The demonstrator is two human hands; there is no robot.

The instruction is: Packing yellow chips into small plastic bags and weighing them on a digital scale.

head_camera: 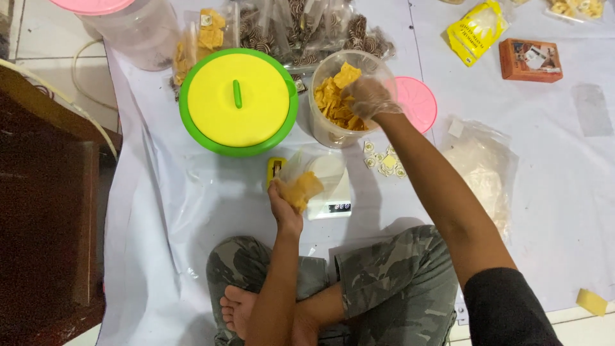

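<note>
1. Chips fill the clear tub (pixel 339 96); the right hand (pixel 370 97), in a thin plastic glove, reaches into its open top, fingers curled on chips (probably for hygiene).
2. Just below, the left hand (pixel 285 205) grips a clear bag (pixel 311 179) over the white scale (pixel 330 198).
3. The bag's long axis slants up-right, mouth toward the tub.

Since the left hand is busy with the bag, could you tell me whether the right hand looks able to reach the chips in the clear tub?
Probably yes: the gloved right hand is already at the open mouth of the clear tub, over the yellow chips. The tub's pink lid lies aside, so nothing blocks it.
</note>
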